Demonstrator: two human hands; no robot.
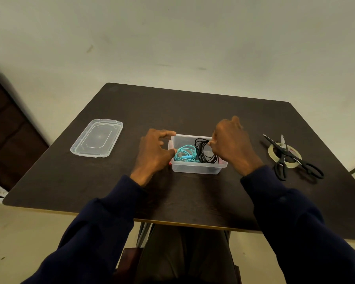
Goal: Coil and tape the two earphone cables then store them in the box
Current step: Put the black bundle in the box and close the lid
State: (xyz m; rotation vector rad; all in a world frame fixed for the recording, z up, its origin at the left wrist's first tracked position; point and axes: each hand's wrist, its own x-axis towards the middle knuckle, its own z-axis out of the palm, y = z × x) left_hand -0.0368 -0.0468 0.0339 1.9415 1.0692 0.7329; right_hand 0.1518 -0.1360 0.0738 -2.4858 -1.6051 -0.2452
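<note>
The clear plastic box sits open near the middle of the dark table, between the two hands. The left hand grips the box's left end, forefinger curled over the far corner and thumb against the near part of the rim. Inside, the turquoise earphone cable lies coiled in the left half, just beside that thumb. The black earphone cable stands as a coil in the right half, touching the turquoise one; the right hand pinches its upper loops at the box's right rim, fingers curled in. The clear lid lies flat well to the left. To the right, black scissors rest across a roll of clear tape
</note>
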